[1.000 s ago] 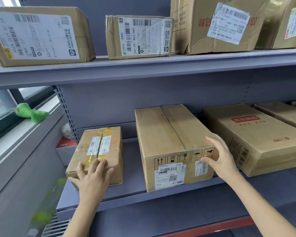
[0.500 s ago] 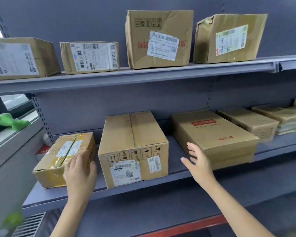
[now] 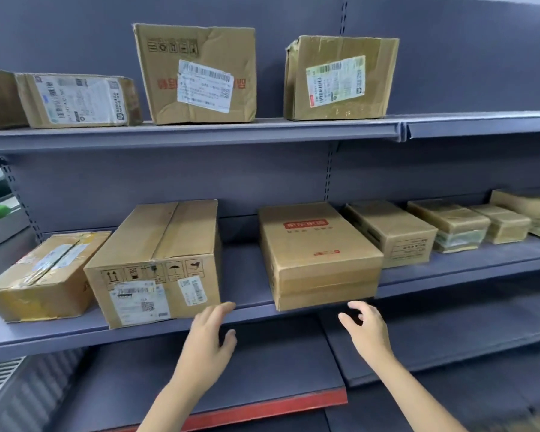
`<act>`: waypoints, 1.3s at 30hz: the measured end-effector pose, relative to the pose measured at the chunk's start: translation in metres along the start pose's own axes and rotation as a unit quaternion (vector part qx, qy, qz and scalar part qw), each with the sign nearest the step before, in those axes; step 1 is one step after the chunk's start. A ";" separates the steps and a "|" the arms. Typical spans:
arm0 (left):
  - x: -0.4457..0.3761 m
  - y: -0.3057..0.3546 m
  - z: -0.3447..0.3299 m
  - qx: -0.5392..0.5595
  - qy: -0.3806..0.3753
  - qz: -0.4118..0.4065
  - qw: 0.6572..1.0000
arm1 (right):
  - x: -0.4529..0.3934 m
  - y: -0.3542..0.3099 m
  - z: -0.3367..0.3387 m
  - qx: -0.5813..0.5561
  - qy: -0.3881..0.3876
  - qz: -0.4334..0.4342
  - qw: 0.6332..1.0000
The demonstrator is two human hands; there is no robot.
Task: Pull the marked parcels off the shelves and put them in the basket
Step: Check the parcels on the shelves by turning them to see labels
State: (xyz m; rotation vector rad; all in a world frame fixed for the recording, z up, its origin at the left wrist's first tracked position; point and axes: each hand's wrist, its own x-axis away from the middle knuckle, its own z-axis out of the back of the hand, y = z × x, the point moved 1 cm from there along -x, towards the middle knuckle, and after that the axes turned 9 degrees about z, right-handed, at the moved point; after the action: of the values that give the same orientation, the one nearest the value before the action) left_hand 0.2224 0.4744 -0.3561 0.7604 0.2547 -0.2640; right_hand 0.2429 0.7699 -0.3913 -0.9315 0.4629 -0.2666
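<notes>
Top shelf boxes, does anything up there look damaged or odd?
Yes. The right-hand box has a crushed, torn upper-left corner. The tall box beside it looks upside down, since its red print and handling symbols are inverted, and its label sits crooked.

left hand (image 3: 209, 335) raised, right hand (image 3: 367, 330) raised, both empty

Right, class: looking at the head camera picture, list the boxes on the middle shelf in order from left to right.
Taped box → tall box with handling symbols → flat box with red logo → plain brown box → wrapped box → small box → box at the right edge.
</notes>
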 end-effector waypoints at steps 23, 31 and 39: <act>-0.058 0.033 -0.156 0.508 -0.111 0.307 0.797 | -0.088 -0.037 0.049 -0.014 0.107 0.223 0.969; -0.030 0.065 -0.170 0.444 -0.046 0.453 0.772 | -0.058 -0.064 0.062 0.062 0.109 0.455 0.882; -0.066 0.079 -0.109 0.302 -0.040 0.228 0.925 | -0.066 -0.056 0.038 -0.223 -0.145 0.202 0.943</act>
State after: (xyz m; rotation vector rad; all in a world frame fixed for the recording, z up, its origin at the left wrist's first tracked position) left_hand 0.1718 0.6158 -0.3598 1.3887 -0.0982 0.0801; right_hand 0.2030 0.7921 -0.3087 -1.2675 0.4375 0.3628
